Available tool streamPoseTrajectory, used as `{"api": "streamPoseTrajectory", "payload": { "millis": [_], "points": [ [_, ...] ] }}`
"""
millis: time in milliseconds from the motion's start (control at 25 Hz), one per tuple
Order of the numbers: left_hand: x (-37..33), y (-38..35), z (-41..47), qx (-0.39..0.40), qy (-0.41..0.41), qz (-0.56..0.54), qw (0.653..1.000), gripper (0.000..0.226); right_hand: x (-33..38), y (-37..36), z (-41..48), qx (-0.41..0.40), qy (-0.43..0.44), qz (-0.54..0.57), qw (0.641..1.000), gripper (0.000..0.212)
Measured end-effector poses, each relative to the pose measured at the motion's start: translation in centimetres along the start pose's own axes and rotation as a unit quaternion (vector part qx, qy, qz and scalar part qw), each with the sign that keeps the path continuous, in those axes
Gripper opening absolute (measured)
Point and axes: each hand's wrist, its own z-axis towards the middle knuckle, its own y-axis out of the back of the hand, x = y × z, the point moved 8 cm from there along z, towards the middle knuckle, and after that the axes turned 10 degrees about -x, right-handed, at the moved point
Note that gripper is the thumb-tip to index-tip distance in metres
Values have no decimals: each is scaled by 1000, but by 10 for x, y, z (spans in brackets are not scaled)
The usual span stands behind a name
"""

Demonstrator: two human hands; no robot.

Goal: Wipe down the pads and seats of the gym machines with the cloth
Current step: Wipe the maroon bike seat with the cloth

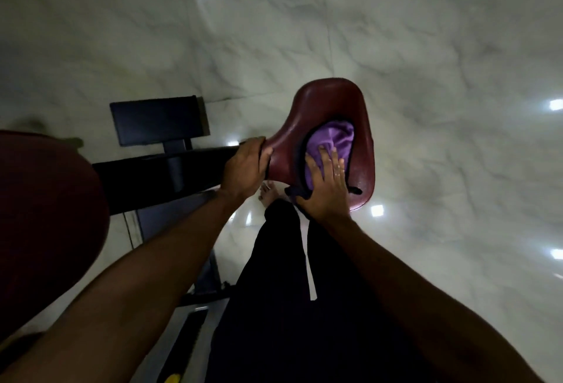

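one purple cloth with a dark border [330, 145] lies bunched in the hollow of the glossy dark red moulded seat [329, 99], toward its wide end. the right hand [326, 187] presses it down, fingers [323, 157] straight and spread, which suits pushing the cloth across the surface. the left hand [243, 166] curls its fingers round the seat's narrow nose, probably to steady it against that push. the raised rim beyond the cloth lies open to a stroke. left of the nose runs the black machine frame bar [170, 166], with a black rectangular pad [157, 120] behind it. a large dark red pad [45, 215] crowds the left elbow's side. rightward lies pale glossy marble floor [441, 63], so the arm likely swings freely there.
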Motion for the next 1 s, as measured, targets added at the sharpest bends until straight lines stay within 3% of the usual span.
{"api": "streamPoseTrajectory", "payload": {
  "millis": [80, 200, 400, 480, 640, 760, 1000],
  "points": [
    [6, 3, -7, -10, 24, -52, 998, 53, 23, -10, 9, 9, 20, 0, 1000, 95],
    [17, 13, -16, -33, 61, -121, 990, 48, 74, -29, 39, 65, 127, -9, 990, 102],
    [31, 27, -32, -34, 127, -81, 988, 41, 109, -41, 69, 176, 210, -27, 961, 88],
    [28, 27, -39, -23, 123, -79, 989, 40, 101, -35, 72, 210, 199, -6, 957, 82],
    [8, 39, -46, -8, 159, -88, 983, 32, 62, -3, 77, 188, 116, 47, 974, 64],
    [-8, 45, -51, -2, 167, -54, 984, 37, 42, 29, 90, 216, 54, 22, 975, 54],
    [-59, 54, -41, 25, 180, 10, 983, 38, 13, 108, 121, 226, 23, 2, 974, 57]
  ]
}}
